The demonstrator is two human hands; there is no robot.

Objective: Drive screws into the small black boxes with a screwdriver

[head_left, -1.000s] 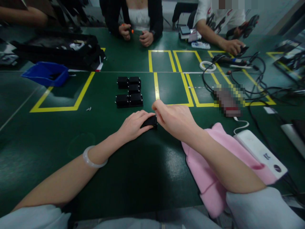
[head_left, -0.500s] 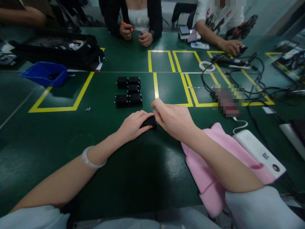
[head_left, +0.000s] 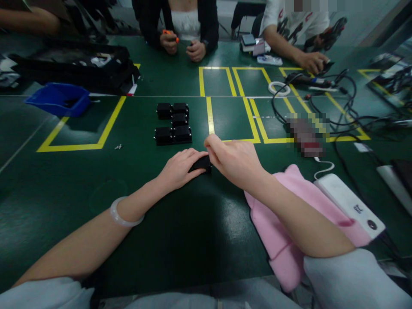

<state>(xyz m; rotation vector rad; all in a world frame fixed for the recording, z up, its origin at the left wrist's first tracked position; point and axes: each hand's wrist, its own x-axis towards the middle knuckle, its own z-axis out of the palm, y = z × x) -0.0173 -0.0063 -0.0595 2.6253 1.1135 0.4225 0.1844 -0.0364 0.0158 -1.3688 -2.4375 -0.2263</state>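
The black block [head_left: 201, 164] lies on the green table [head_left: 180, 240] in front of the person, in the same spot as a second ago; the work on it seems to be at the same step. The left hand [head_left: 180, 167] is clamped around it. The right hand [head_left: 234, 161] is curled at the block's right end, its pose almost unchanged; whether it grips anything cannot be told. Beyond them, five other black blocks [head_left: 183, 133] and some small metal bits [head_left: 118, 146] have stayed put. Across the table, more of an orange tool [head_left: 177, 39] now shows in a co-worker's hand [head_left: 169, 43].
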